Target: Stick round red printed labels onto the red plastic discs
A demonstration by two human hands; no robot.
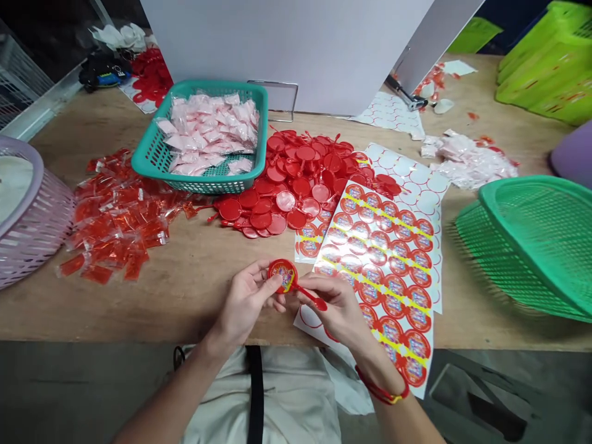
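Above the table's front edge I hold a small red plastic paddle [282, 275] with a round head and a short handle. A colourful red and yellow round sticker covers its face. My left hand [247, 299] pinches the head, thumb on the sticker. My right hand [340, 305] is closed about the handle, its fingertips near the head. Under and beside my right hand lies a sheet of round stickers [393, 280], red with yellow bands. Behind my hands is a heap of red plastic paddles [300, 179], some overlapping a second sticker sheet.
A teal basket [198, 183] of pale pink packets stands behind the heap. Orange-red liquid sachets [120, 216] are piled left, by a lilac basket [44, 209]. To the right are a green basket [522, 246], more pink packets [476, 159] and lime crates [546, 68]. A pale panel [287, 49] rises behind.
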